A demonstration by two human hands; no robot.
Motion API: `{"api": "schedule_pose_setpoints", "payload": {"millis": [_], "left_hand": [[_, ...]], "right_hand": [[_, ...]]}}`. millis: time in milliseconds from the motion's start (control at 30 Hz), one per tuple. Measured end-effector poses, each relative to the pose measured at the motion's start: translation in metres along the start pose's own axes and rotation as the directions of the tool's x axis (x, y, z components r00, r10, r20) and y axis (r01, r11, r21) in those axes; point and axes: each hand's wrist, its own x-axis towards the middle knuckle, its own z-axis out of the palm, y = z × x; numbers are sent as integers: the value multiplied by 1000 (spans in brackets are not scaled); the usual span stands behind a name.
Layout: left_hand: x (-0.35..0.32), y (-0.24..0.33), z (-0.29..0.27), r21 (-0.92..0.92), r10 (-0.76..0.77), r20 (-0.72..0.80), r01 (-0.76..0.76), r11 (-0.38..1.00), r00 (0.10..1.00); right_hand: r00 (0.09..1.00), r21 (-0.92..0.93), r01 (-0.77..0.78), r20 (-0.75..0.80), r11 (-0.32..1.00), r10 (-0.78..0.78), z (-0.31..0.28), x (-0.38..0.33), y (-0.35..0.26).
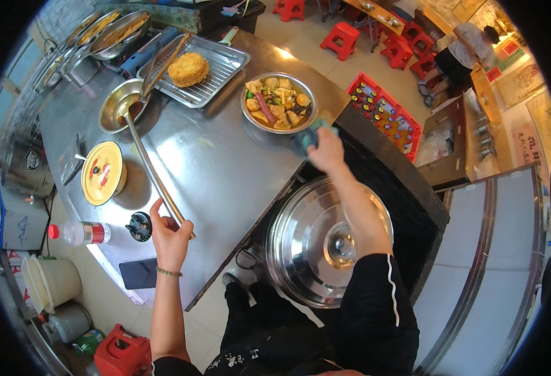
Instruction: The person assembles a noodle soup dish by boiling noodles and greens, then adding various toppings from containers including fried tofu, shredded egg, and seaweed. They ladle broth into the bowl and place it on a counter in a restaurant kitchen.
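Observation:
My left hand (170, 233) is closed around the lower end of a long metal ladle handle (152, 170). The ladle's far end rests in a steel bowl (107, 113) at the left of the steel table. Out to the right, my right hand (327, 151) grips a dark green cloth (305, 139), smeared by motion. The cloth is beside a steel bowl of stew (278, 103) with sausage, vegetables and tofu-like chunks. Whether cloth and bowl touch, I cannot tell. Under my right forearm sits a large round pot lid (300, 244).
A wire-racked tray (222, 78) holds a round golden fried cake (189, 69). Nearer left are a yellow lidded enamel pot (103, 172), a red-capped bottle (81, 233), a black round object (139, 226) and a phone (139, 274). A red bottle crate (385, 116) stands beyond the stove.

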Motion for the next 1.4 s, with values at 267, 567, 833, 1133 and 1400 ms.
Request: {"api": "schedule_pose_setpoints", "payload": {"millis": [267, 567, 833, 1133, 1400], "left_hand": [[11, 5, 16, -19, 31, -67, -32, 999, 997], [10, -11, 8, 122, 28, -32, -24, 992, 999], [-6, -41, 7, 454, 129, 10, -120, 883, 992], [-76, -85, -148, -67, 255, 471, -254, 965, 845], [-121, -236, -369, 236, -197, 324, 123, 964, 925]], "right_hand": [[918, 187, 384, 24, 904, -395, 33, -151, -130], [844, 914, -189, 338, 358, -416, 63, -142, -184], [823, 792, -413, 536, 451, -189, 21, -173, -136], [814, 949, -196, 298, 248, -499, -87, -214, -305], [95, 788, 80, 604, 611, -791, 69, -322, -530]]}}
